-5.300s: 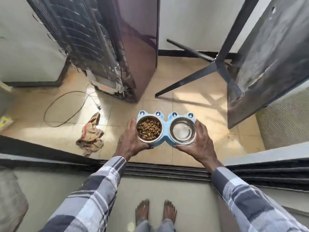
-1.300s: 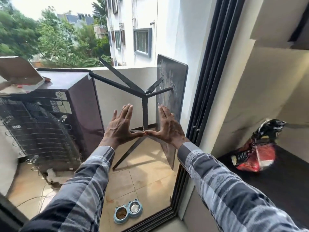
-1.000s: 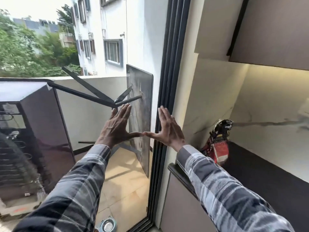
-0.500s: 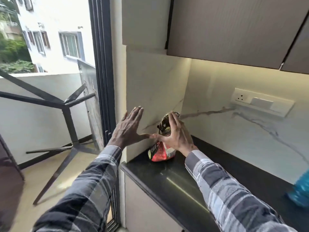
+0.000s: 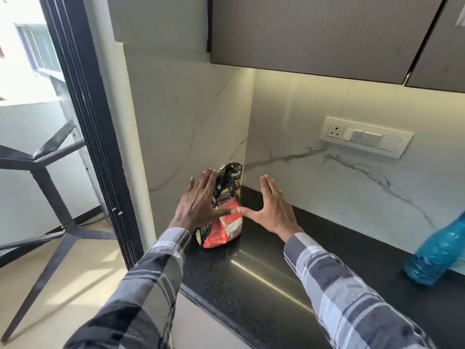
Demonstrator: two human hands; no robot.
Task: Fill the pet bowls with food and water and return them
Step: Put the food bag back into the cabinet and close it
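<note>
Hands flat and holding nothing, left hand and right hand touch thumbs before the food bag on the dark surface; I see no bowls, and judge the task nearly finished.

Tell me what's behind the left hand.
The red-and-black pet food bag standing on the black counter, partly covered by the left hand. The bag's left side is hidden.

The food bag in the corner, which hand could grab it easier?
Probably the left. The left hand is open right in front of the food bag, overlapping it. The right hand, also open, is off to the bag's side, above the black counter.
</note>
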